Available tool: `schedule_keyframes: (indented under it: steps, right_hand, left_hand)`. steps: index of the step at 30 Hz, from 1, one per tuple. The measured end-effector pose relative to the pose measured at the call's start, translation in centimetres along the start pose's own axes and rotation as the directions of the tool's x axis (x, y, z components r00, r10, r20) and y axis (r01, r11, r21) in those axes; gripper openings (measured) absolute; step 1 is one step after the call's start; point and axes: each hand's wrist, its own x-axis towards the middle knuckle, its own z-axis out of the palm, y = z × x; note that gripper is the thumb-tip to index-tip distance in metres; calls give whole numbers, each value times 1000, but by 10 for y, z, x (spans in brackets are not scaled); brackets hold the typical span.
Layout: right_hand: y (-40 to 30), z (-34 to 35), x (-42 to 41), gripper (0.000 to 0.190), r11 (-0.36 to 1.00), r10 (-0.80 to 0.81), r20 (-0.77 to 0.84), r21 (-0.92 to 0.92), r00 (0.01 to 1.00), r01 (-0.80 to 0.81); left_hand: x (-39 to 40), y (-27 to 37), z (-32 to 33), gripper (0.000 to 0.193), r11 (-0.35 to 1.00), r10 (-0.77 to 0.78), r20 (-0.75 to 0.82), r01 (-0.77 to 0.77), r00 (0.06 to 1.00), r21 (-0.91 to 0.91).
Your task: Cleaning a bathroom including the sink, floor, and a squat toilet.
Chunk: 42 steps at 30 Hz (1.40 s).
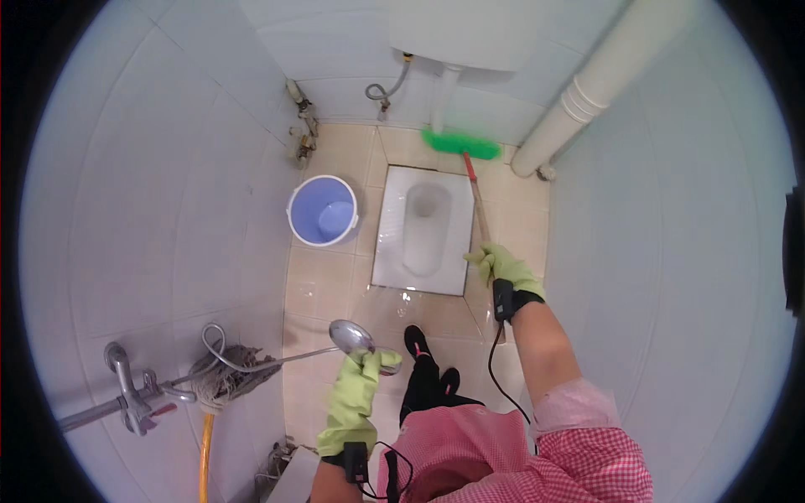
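My left hand [363,383], in a yellow-green rubber glove, grips a chrome shower head [351,335] above the tiled floor. From it a metal hose [308,355] runs left to the wall. My right hand [506,267], gloved the same way, holds the wooden handle of a broom [480,210]. The broom's green bristle head [462,145] lies at the far end of the floor by the back wall, blurred. Between my hands and that wall, a white squat toilet [426,229] is set into the floor.
A blue bucket [322,210] with a white rim stands left of the toilet. A string mop [229,380] hangs head-up by the wall tap [129,390]. Pipe valves [304,129] stick out at the left corner. A thick white pipe [560,119] rises at the right corner, and a cistern [465,38] hangs above.
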Motion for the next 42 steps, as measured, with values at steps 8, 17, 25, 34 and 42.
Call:
schedule_keyframes:
  steps: [8, 17, 25, 34, 42]
  right_hand:
    - [18, 7, -100, 33, 888, 456, -157, 21, 876, -459]
    - [-52, 67, -7, 38, 944, 234, 107, -262, 966, -199]
    - [-53, 76, 141, 40, 276, -17, 247, -930, 969, 242]
    - [-84, -91, -83, 38, 583, 391, -275, -665, 879, -467]
    - [-85, -118, -42, 40, 823, 151, -368, -467, 918, -323]
  left_hand:
    - [79, -26, -11, 22, 981, -61, 9, 61, 998, -185]
    - [117, 1, -5, 25, 986, -88, 36, 92, 995, -137]
    - [130, 20, 25, 30, 987, -119, -43, 114, 992, -114]
    - [135, 33, 45, 26, 982, -103, 2, 102, 995, -158]
    - [135, 90, 81, 27, 980, -48, 79, 62, 996, -188]
